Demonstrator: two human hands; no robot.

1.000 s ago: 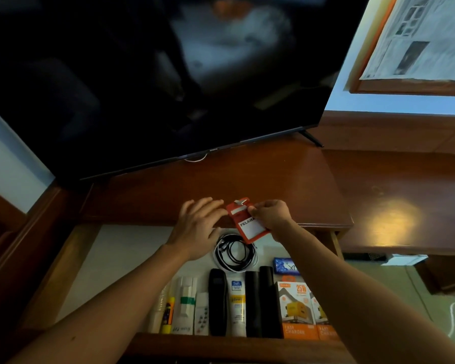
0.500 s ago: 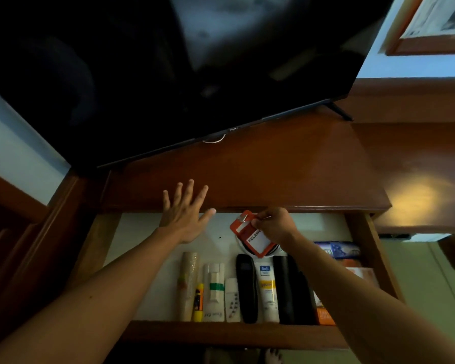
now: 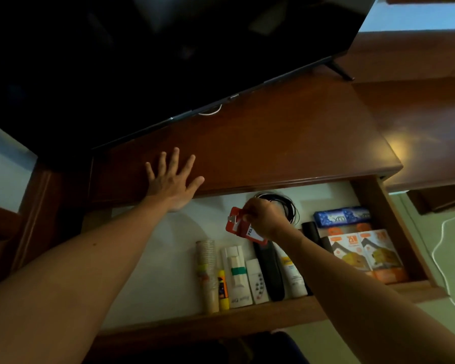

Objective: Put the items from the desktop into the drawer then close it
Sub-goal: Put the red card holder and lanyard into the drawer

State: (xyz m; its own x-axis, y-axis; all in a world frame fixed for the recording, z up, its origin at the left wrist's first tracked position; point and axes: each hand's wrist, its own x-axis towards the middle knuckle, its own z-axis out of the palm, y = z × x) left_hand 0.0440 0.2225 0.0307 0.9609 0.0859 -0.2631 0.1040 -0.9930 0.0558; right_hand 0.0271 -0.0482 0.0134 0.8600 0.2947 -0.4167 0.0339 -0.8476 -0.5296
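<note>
While the fingers (image 3: pixel 250 210) of the right hand (image 3: pixel 263 219) are pinched closed on the top edge of a red badge holder (image 3: pixel 241 228), the card hangs just above the drawer floor, near the coiled black cable (image 3: pixel 286 206) and over the top of the black remote (image 3: pixel 269 269). Whether its lower corner already touches anything, I cannot tell, since the wrist covers it. Spread wide and holding nothing, the left hand (image 3: pixel 172 181) lies flat on the front edge of the desktop (image 3: pixel 260 143).

By my judgement the task is nearly through: the visible desktop is bare apart from the television (image 3: pixel 142 61) standing on it, and the drawer (image 3: pixel 376 206) holds a full row, from a stack of paper cups (image 3: pixel 206 271), a glue stick (image 3: pixel 222 287), a white remote (image 3: pixel 258 283) and a tube (image 3: pixel 293 277) to orange charger boxes (image 3: pixel 365 254) and a blue packet (image 3: pixel 342 215). What remains is letting go of the badge and pushing the drawer shut.

The right forearm hides the items behind it, the badge's label is only partly legible, and the far left of the desktop is lost in shadow
</note>
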